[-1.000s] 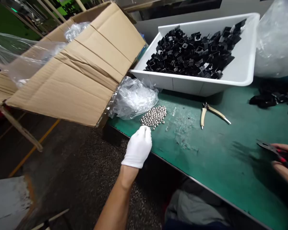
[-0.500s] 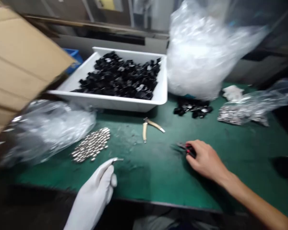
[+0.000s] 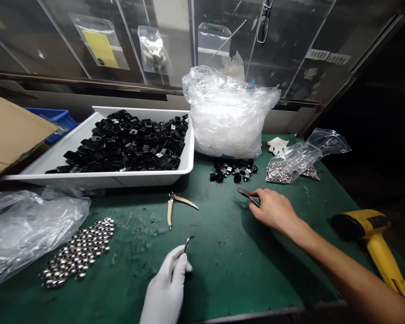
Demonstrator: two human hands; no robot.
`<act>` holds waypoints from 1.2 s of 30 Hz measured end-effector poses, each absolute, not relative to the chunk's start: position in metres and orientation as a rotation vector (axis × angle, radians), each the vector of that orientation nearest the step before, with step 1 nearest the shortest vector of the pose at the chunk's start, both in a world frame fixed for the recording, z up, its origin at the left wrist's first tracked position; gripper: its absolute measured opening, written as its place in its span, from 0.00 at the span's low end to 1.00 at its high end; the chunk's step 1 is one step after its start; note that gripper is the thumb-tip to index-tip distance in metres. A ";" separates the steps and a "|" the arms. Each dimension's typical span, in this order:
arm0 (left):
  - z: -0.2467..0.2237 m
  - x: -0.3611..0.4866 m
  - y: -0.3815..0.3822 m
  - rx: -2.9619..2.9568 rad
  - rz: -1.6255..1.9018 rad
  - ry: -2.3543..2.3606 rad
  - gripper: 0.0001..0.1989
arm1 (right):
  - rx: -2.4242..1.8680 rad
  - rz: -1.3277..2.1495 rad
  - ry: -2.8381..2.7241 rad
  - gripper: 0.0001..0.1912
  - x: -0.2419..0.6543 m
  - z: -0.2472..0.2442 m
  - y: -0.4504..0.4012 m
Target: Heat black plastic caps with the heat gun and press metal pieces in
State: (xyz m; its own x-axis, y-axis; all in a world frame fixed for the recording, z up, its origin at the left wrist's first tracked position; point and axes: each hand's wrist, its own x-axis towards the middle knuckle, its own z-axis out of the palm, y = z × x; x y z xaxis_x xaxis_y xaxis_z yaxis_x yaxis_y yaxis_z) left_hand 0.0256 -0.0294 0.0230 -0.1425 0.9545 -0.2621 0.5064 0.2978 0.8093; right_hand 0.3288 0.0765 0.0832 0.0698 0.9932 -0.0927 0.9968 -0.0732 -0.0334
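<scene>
My left hand (image 3: 170, 279), in a white glove, pinches a small curved metal piece (image 3: 188, 243) that sticks up from the fingertips, above the green table (image 3: 216, 288). My bare right hand (image 3: 275, 209) holds small pliers (image 3: 249, 194) with red and black handles, their jaws pointing left. Between and beyond the hands, cream-handled pliers (image 3: 170, 211) lie spread on the table. Several shiny metal beads (image 3: 79, 252) are spread in a flat patch at the left. Several small black parts (image 3: 234, 170) lie beyond my right hand.
A white tray (image 3: 104, 180) full of black parts stands at the back left, beside a cardboard flap (image 3: 13, 130). A bulky clear bag (image 3: 227, 117) stands behind. Bagged metal pieces (image 3: 280, 171) lie back right, a yellow heat gun (image 3: 381, 252) at right, crumpled plastic (image 3: 30, 229) at left.
The view has turned to the right, bringing the yellow tool into sight. My left hand has tilted its metal piece more upright. The pliers remain in my right hand, now nearer the black parts.
</scene>
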 end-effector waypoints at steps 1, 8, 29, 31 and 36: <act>0.019 0.027 -0.030 1.335 0.726 1.811 0.22 | 2.246 -0.067 2.123 0.17 0.327 0.087 0.085; 0.012 0.032 -0.035 1.411 0.785 1.864 0.20 | 2.006 0.256 2.263 0.19 0.283 0.102 0.139; 0.012 0.030 -0.042 1.457 0.724 1.789 0.22 | 2.011 0.287 2.056 0.17 0.240 0.087 0.162; 0.010 0.031 -0.042 1.490 0.742 1.802 0.21 | 2.050 0.179 2.050 0.17 0.243 0.085 0.163; 0.000 0.035 -0.047 1.667 0.875 1.893 0.17 | 2.170 -0.250 2.111 0.17 0.256 0.096 0.153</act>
